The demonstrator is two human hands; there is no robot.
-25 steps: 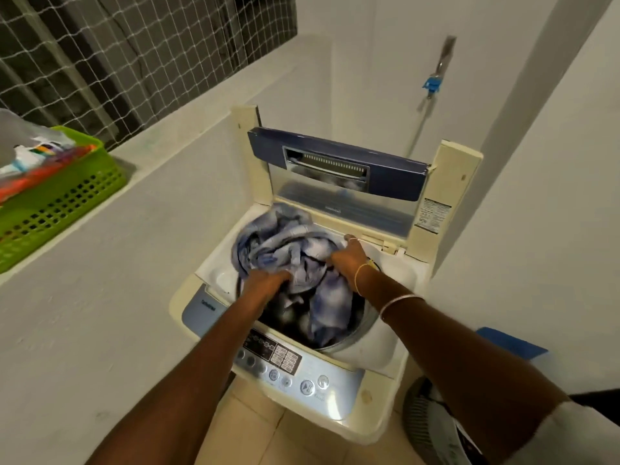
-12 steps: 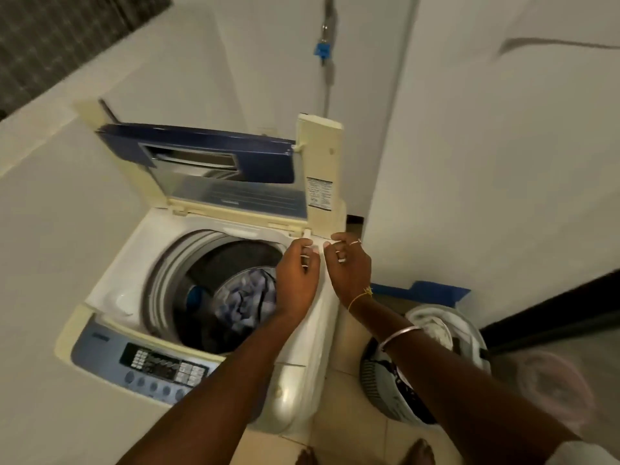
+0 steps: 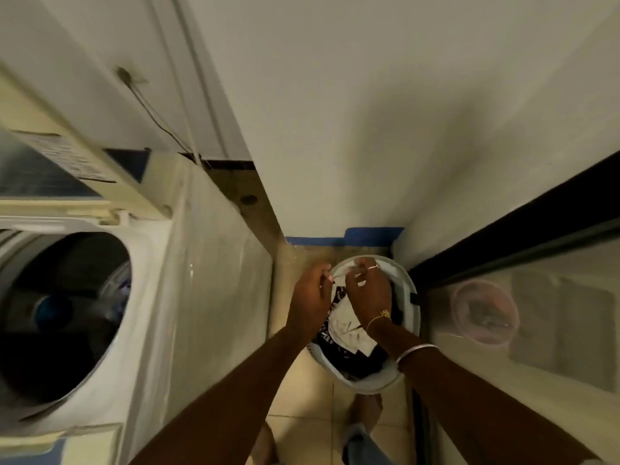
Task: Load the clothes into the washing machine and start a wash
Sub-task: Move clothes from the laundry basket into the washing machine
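You've swung right and down, so the washing machine [image 3: 201,280] that filled the view a second ago now sits off to your left. Its lid [image 3: 77,162] is still up and the drum [image 3: 67,330] is open. The blue clothes [image 3: 121,292] you were pressing down are in there now, just a sliver showing at the drum's near edge. That's one load in!

The laundry basket [image 3: 412,317] was only at the edge of view half a second ago. Now it's right below you on the floor, wedged between the machine's side and the wall. It still holds a dark heap with a white garment [image 3: 342,322] on top, so the loading isn't finished and the start button has to wait.

Both hands have left the machine's rim and come down over the basket. Your right hand [image 3: 369,292] has its fingers curled into the top edge of the white garment and looks to be grasping it. Your left hand [image 3: 310,293] is at the same edge with its fingertips on the cloth. With the blur, I can't tell whether it has closed on anything yet.
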